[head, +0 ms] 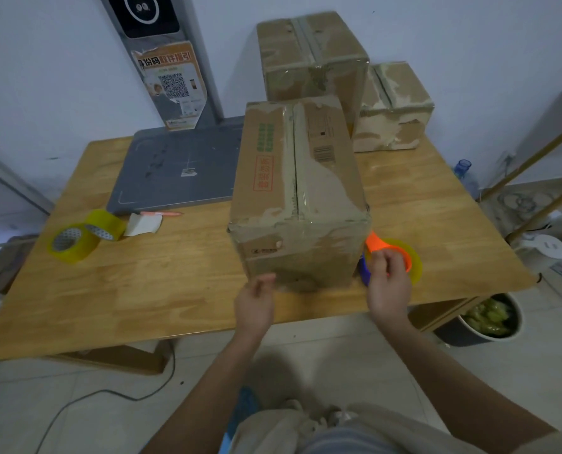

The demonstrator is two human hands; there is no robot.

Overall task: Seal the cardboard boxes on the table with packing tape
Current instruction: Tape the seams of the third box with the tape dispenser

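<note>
Here, three cardboard boxes and three tape rolls on one wooden table (174,283).
The nearest box (297,198) stands mid-frame; a second box (312,57) and a third box (392,106) sit behind it at upper right. The right hand (387,283) grips an orange tape dispenser (392,253) with its roll, right of that box; the left hand (255,299), fingers loosely curled, touches the box's lower front. Two yellow tape rolls (82,235) lie at left.

Both forearms rising from the bottom of the frame are bare, with no sleeves, watch or rings showing on the left hand (255,304) or right hand (389,286), while pale beige cloth garment (273,430) bunches at bottom centre.
</note>
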